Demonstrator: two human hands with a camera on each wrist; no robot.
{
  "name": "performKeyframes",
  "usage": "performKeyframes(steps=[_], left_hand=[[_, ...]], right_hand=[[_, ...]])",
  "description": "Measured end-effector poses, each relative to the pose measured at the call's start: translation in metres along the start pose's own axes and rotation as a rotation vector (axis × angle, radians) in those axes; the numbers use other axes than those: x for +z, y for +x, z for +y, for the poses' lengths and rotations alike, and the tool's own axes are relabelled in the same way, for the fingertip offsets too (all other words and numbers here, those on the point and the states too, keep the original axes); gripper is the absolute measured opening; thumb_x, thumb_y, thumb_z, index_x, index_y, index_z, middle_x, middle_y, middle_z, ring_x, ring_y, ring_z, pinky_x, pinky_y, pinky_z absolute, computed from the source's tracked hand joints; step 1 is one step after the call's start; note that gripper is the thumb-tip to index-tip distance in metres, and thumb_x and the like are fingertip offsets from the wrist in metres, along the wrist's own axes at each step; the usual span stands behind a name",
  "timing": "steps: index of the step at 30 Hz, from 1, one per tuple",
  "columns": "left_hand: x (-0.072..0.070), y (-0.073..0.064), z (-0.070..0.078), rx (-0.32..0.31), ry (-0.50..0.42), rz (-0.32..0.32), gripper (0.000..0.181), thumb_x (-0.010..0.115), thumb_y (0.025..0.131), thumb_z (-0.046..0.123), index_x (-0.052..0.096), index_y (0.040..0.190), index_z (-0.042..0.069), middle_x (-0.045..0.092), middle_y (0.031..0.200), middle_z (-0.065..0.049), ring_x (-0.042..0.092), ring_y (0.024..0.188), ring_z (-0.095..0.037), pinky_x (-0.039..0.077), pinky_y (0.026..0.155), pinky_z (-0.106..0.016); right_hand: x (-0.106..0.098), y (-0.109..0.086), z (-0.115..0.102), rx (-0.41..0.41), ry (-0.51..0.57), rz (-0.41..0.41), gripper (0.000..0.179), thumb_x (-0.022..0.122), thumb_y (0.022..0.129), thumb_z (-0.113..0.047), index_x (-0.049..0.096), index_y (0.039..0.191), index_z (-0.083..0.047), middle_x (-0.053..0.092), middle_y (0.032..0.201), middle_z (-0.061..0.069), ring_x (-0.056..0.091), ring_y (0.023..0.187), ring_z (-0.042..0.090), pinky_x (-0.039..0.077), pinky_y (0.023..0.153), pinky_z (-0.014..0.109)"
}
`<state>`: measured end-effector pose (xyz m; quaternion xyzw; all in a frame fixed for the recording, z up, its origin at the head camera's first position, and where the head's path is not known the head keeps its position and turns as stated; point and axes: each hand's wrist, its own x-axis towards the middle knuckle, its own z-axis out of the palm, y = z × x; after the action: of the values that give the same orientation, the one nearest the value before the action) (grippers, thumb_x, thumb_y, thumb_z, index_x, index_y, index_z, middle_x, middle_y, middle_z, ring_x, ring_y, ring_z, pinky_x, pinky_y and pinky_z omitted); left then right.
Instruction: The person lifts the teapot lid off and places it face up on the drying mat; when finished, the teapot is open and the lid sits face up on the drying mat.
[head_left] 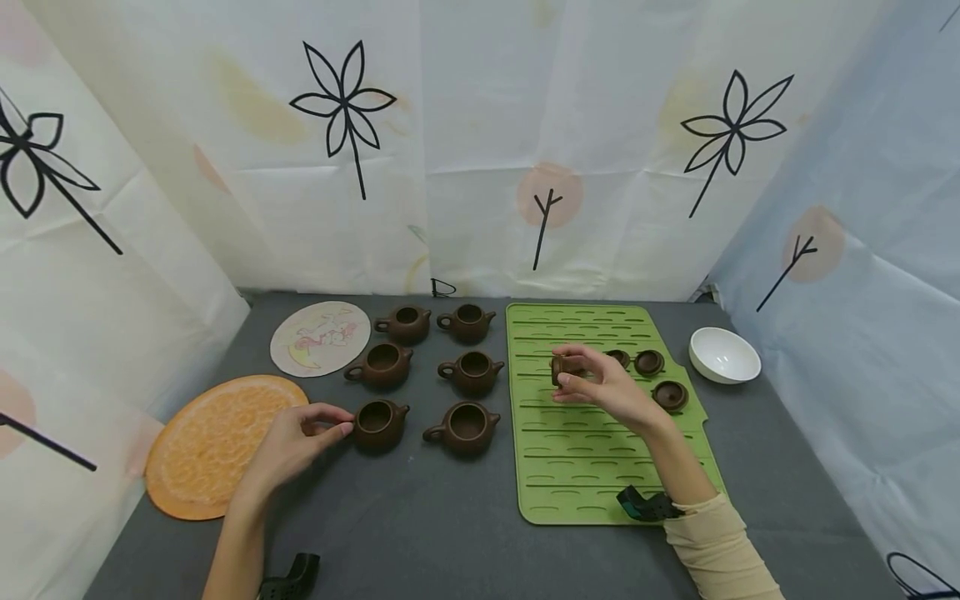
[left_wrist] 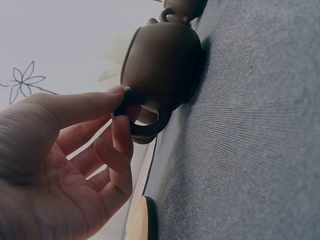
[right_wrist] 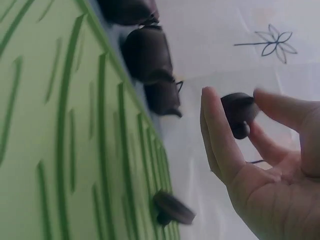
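Note:
My left hand (head_left: pixel 296 442) pinches the loop handle (left_wrist: pixel 147 131) of a small brown teapot (head_left: pixel 378 427) between thumb and fingertips; the pot stands upright and lidless on the grey table. Over the green mat (head_left: pixel 570 467), my right hand (head_left: pixel 611 387) holds a small brown teapot lid (right_wrist: pixel 237 107) between thumb and fingers, its round knob showing in the right wrist view. Several other lidless teapots stand in two columns, among them one at the front right (head_left: pixel 467 432). Three lids lie on the mat, including a front one (head_left: pixel 670 396).
A white bowl (head_left: pixel 724 356) stands right of the mat. To the left lie an orange oval placemat (head_left: pixel 217 450) and a round pale mat with a printed figure (head_left: pixel 318 337). Patterned white cloth (head_left: pixel 480 125) surrounds the table at the back and sides.

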<state>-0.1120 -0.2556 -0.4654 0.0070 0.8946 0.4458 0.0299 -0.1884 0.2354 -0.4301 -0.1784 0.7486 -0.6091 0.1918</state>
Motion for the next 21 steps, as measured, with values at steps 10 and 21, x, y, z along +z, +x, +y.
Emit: performKeyframes(steps=[10, 21], left_hand=[[0.001, 0.000, 0.001, -0.010, -0.002, -0.002, 0.018, 0.083, 0.098, 0.023, 0.083, 0.111, 0.011, 0.080, 0.105, -0.009, 0.062, 0.068, -0.008, 0.046, 0.060, -0.024], [0.000, 0.000, 0.002, -0.012, 0.000, 0.001, 0.018, 0.082, 0.099, 0.023, 0.083, 0.111, 0.011, 0.080, 0.104, -0.009, 0.060, 0.066, -0.007, 0.046, 0.060, -0.024]], right_hand=[[-0.019, -0.017, 0.021, 0.040, -0.054, 0.003, 0.062, 0.060, 0.112, -0.010, 0.031, 0.164, 0.008, 0.030, 0.169, 0.040, 0.079, 0.117, 0.031, 0.062, 0.105, 0.047], [-0.030, -0.023, 0.040, 0.114, -0.065, 0.025, 0.060, 0.058, 0.111, -0.003, 0.034, 0.164, 0.009, 0.026, 0.170, 0.042, 0.081, 0.109, 0.019, 0.065, 0.099, 0.032]])
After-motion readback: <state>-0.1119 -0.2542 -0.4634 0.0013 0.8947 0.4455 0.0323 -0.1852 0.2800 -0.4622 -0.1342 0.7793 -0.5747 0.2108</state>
